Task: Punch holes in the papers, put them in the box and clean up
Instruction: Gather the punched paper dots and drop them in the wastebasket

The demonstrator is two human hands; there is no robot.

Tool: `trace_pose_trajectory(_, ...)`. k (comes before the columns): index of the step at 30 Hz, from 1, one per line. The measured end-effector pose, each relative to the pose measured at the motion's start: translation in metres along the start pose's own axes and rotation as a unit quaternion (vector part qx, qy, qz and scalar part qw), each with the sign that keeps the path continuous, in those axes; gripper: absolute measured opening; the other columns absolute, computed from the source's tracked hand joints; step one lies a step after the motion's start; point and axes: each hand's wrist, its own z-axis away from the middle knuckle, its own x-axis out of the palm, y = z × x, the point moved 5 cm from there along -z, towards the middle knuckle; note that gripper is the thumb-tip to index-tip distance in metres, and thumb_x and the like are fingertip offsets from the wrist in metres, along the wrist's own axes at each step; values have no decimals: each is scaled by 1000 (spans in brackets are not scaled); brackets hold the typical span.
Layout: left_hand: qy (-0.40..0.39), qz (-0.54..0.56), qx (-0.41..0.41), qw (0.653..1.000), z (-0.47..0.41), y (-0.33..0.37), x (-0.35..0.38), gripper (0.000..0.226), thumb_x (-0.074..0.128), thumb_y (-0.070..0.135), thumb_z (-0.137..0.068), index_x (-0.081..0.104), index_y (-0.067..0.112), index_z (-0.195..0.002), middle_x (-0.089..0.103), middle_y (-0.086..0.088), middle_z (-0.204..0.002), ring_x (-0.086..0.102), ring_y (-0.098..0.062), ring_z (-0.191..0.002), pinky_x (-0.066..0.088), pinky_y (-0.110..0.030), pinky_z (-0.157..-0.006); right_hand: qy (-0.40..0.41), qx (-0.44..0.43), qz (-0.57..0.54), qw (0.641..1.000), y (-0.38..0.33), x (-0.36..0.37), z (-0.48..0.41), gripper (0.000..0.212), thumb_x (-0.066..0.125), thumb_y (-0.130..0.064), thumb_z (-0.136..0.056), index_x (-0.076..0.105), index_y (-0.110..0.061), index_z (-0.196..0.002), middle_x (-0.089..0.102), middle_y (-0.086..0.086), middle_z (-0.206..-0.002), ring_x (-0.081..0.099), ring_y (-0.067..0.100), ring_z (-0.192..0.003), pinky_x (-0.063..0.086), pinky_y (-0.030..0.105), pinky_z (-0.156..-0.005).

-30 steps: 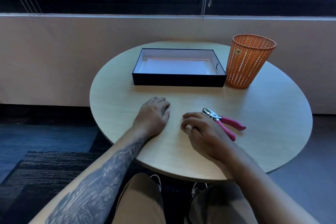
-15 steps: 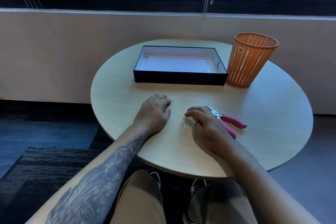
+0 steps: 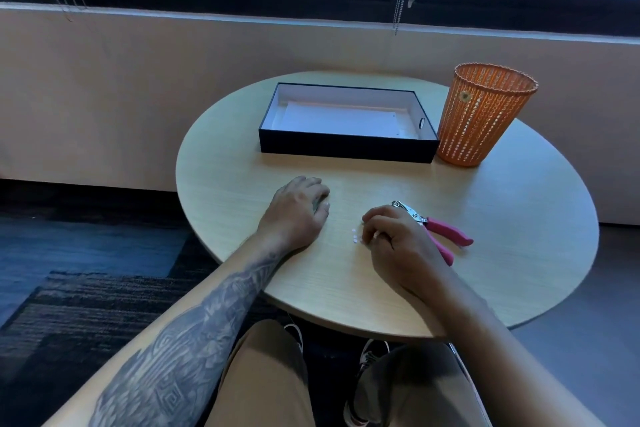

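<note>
A black box (image 3: 346,147) with a white inside stands at the back of the round table (image 3: 519,236); white punched paper (image 3: 343,120) lies flat in it. A pink-handled hole punch (image 3: 440,230) lies on the table just right of my right hand (image 3: 398,246). Tiny white paper dots (image 3: 355,236) lie on the wood at that hand's curled fingertips. My left hand (image 3: 298,211) rests palm down on the table, fingers loosely bent, holding nothing.
An orange mesh waste basket (image 3: 481,114) stands upright right of the box, nearly touching it. A wall and dark-framed windows run behind the table. My knees and shoes show under the near edge, with a dark rug on the floor at left.
My right hand's fingers have shifted slightly over the table, and a few small paper dots now show beside its fingertips. The left hand has stayed put.
</note>
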Motion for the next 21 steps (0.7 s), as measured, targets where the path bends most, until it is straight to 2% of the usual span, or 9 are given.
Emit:
trace_pose_trajectory(3,-4,0,-2,1000,1,-1,1,34,52,31,-95,63,19,-124,55,2,-140,41,-18,-134,28,-36,-112,-18,16,-5,1000,0,-1,0,24,50,-20,-80,74,-21,-80,66,-11,-109,57,3,-106,47,25,-89)
trace_pose_trajectory(7,-1,0,-3,1000,0,-1,0,34,52,31,-95,63,19,-124,55,1,-140,41,-17,-134,28,-35,-111,-18,20,10,1000,0,-2,1,29,48,-17,-91,75,-23,-99,66,-11,-115,57,3,-110,49,27,-92)
trace_pose_trajectory(10,-4,-4,-4,1000,0,-1,1,35,51,32,-95,62,20,-125,54,1,-141,40,-17,-135,28,-36,-111,-44,1,49,998,-3,2,0,38,42,-34,-93,74,-27,-111,64,-12,-122,53,6,-116,47,29,-95)
trace_pose_trajectory(12,-6,-2,-4,1000,0,-1,1,35,50,33,-95,62,21,-126,54,1,-141,40,-17,-135,28,-36,-112,-61,-8,73,995,-1,5,-1,28,50,-30,-98,74,-32,-111,62,-16,-124,50,6,-119,46,29,-95)
trace_pose_trajectory(15,-9,1,-7,1000,0,-2,1,35,50,34,-95,62,22,-125,54,2,-142,39,-18,-136,28,-37,-113,-49,1,54,997,-2,3,-1,24,54,-23,-94,76,-32,-98,63,-18,-117,53,6,-115,49,34,-94)
trace_pose_trajectory(17,-9,2,-8,1000,0,-1,1,34,50,35,-95,62,23,-125,54,2,-142,39,-18,-137,28,-37,-113,-36,7,34,999,-6,-1,0,27,50,-31,-89,76,-29,-96,64,-16,-115,55,7,-114,49,36,-95)
trace_pose_trajectory(19,-4,2,-5,1000,1,0,-1,33,51,33,-95,63,22,-124,55,2,-140,40,-17,-136,28,-36,-112,-44,3,27,999,-11,-3,2,40,44,-45,-85,77,-27,-100,64,-13,-118,56,7,-115,48,32,-95)
trace_pose_trajectory(21,-1,-1,-3,1000,1,0,-2,34,50,33,-96,62,21,-125,55,1,-141,40,-18,-135,29,-37,-112,-67,-13,34,997,-11,-3,4,37,48,-48,-88,78,-31,-100,63,-13,-123,56,9,-115,48,31,-93)
